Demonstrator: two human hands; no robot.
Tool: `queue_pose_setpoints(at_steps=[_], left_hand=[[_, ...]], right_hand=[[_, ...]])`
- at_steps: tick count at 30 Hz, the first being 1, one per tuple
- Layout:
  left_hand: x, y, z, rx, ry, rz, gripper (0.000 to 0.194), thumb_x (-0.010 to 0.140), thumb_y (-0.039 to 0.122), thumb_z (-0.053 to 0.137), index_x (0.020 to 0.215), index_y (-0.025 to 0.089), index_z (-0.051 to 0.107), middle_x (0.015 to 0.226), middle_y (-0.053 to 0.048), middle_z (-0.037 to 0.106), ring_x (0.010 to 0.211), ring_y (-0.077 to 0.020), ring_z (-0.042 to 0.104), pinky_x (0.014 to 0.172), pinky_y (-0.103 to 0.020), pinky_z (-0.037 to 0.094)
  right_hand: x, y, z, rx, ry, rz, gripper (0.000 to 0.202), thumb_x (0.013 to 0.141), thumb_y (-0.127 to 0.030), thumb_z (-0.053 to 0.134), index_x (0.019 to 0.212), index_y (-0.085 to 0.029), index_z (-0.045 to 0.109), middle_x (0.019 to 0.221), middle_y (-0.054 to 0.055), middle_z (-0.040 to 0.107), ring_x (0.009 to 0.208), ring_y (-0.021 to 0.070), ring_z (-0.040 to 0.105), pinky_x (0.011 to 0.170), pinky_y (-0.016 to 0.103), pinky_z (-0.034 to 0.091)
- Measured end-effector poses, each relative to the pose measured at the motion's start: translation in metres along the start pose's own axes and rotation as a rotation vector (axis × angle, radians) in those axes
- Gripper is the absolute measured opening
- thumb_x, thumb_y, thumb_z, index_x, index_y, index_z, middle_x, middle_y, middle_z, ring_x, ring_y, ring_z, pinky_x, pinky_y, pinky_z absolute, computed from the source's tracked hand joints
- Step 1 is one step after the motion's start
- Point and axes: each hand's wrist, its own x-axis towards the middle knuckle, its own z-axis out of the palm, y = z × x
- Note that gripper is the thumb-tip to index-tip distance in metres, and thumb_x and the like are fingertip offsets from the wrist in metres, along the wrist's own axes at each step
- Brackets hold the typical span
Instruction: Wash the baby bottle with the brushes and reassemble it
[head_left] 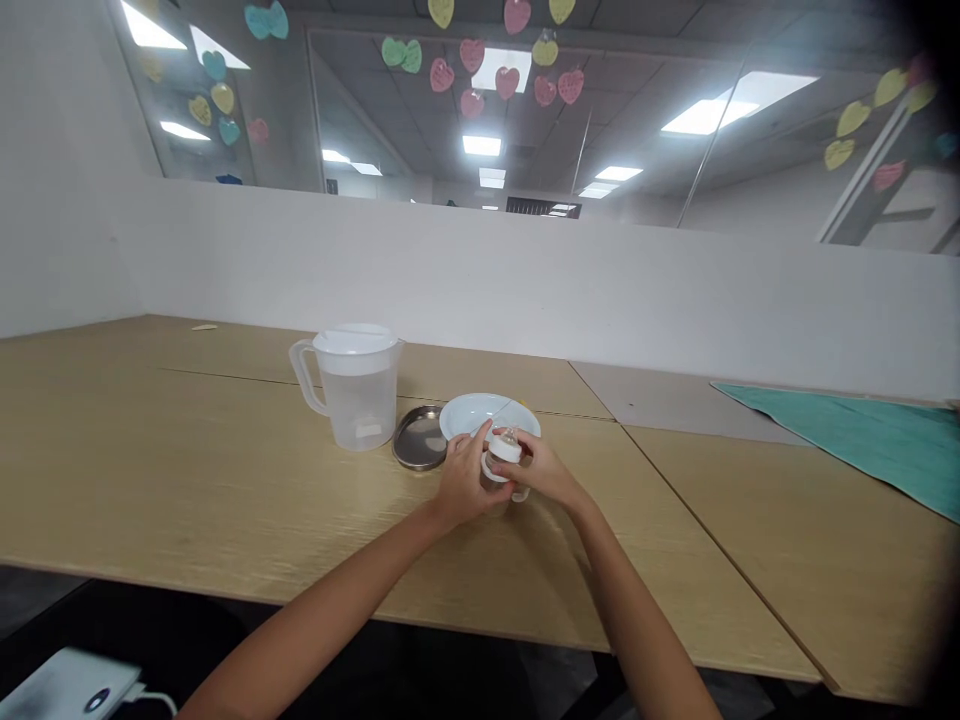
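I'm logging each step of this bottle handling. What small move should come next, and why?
Probably a twist of the white collar: the left hand wraps the baby bottle while the right hand pinches its collar. Whether it is tightening or loosening cannot be told.

Two hands up front, left hand (463, 482) and right hand (541, 470). One baby bottle (501, 462), one clear pitcher (354, 387), one white bowl (480, 412), one metal lid (420, 438), one teal cloth (862, 430).
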Motion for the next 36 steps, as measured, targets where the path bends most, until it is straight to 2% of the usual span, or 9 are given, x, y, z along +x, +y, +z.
queue_pose_setpoints(at_steps=[4,8,14,18,22,25,30,36], left_hand=[[0.0,-0.001,0.0,-0.006,-0.002,0.002,0.086,0.069,0.048,0.061,0.136,0.013,0.02,0.112,-0.014,0.057,0.103,-0.0288,0.051,0.092,-0.045,0.034],[0.0,-0.001,0.001,-0.021,-0.015,0.013,0.086,0.07,0.053,0.059,0.136,0.014,0.021,0.105,-0.012,0.06,0.099,-0.0281,0.053,0.091,-0.046,0.034],[0.0,-0.001,0.001,-0.045,-0.027,-0.002,0.089,0.07,0.057,0.058,0.137,0.013,0.019,0.096,-0.01,0.062,0.096,-0.0271,0.055,0.091,-0.046,0.033],[0.001,-0.001,0.0,-0.047,-0.025,-0.007,0.09,0.069,0.058,0.059,0.136,0.014,0.02,0.096,-0.009,0.062,0.095,-0.0268,0.054,0.09,-0.045,0.033],[0.001,-0.002,0.0,-0.051,-0.032,0.003,0.089,0.069,0.057,0.059,0.136,0.013,0.02,0.097,-0.009,0.061,0.095,-0.0267,0.054,0.091,-0.045,0.032],[0.001,-0.002,0.0,-0.045,-0.035,0.007,0.088,0.07,0.057,0.058,0.136,0.013,0.021,0.098,-0.01,0.061,0.095,-0.0269,0.054,0.091,-0.046,0.032],[0.0,-0.004,0.0,-0.042,-0.031,0.006,0.088,0.07,0.057,0.058,0.136,0.013,0.022,0.097,-0.01,0.061,0.095,-0.0269,0.054,0.091,-0.045,0.032],[0.0,-0.004,0.001,-0.038,-0.046,0.004,0.088,0.07,0.058,0.057,0.137,0.015,0.021,0.097,-0.01,0.061,0.096,-0.0269,0.054,0.091,-0.045,0.033]], right_hand=[[0.0,0.0,0.002,0.043,-0.024,-0.004,0.041,0.067,-0.038,0.069,0.103,-0.02,0.061,0.097,0.002,0.064,0.088,0.0182,0.057,0.078,0.03,0.045],[0.001,0.001,-0.004,0.258,0.003,0.0,0.047,0.064,-0.032,0.072,0.108,-0.022,0.058,0.103,0.003,0.061,0.095,0.019,0.056,0.082,0.03,0.046],[0.001,0.004,-0.012,0.452,0.122,0.039,0.055,0.053,-0.022,0.079,0.105,-0.022,0.06,0.107,0.002,0.059,0.091,0.0173,0.057,0.081,0.029,0.048],[0.001,0.007,-0.016,0.664,0.192,0.0,0.056,0.055,-0.017,0.077,0.108,-0.027,0.057,0.095,-0.001,0.061,0.079,0.0132,0.059,0.081,0.032,0.05],[0.002,0.008,-0.023,0.879,0.346,-0.104,0.055,0.058,-0.014,0.074,0.107,-0.031,0.056,0.091,-0.004,0.061,0.085,0.0114,0.059,0.09,0.035,0.047],[0.004,0.011,-0.027,0.98,0.449,-0.18,0.051,0.061,-0.012,0.072,0.106,-0.031,0.055,0.091,-0.006,0.061,0.09,0.009,0.059,0.098,0.033,0.042],[0.011,0.022,-0.025,1.006,0.548,-0.148,0.053,0.059,-0.011,0.073,0.105,-0.028,0.054,0.092,-0.005,0.062,0.092,0.0096,0.059,0.1,0.034,0.041],[0.021,0.047,-0.018,0.83,0.636,-0.039,0.058,0.054,-0.018,0.077,0.107,-0.025,0.052,0.091,-0.004,0.062,0.087,0.0121,0.061,0.093,0.033,0.046]])
